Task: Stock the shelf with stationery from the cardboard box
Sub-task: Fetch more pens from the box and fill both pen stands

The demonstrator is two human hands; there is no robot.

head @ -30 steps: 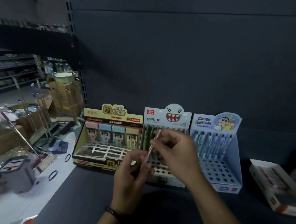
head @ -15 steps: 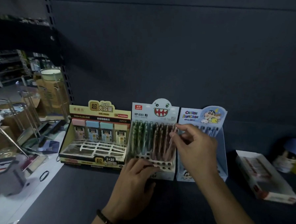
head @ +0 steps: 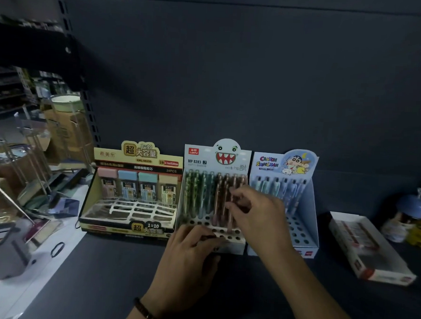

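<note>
On the dark shelf [head: 115, 276] stands a white pen display box with a monster face [head: 217, 157]. Green and pink pens stand in its holes. My right hand [head: 257, 218] pinches a pink pen [head: 230, 216] that stands upright in the right side of the display, its tip down at a hole. My left hand [head: 189, 258] rests on the display's front edge, fingers lying over the front holes. Whether it holds anything underneath is hidden.
A yellow lead-refill display [head: 132, 191] stands left of the pen box, a blue cartoon pen display [head: 306, 213] right of it. Further right lie a flat white box [head: 370, 253] and a blue-capped figurine [head: 411, 211]. Cardboard boxes [head: 67, 127] and wire racks stand beyond the shelf's left end.
My right hand carried the pen from my left hand to the display and lowered it among the pink pens. My left hand dropped onto the display's front edge.
</note>
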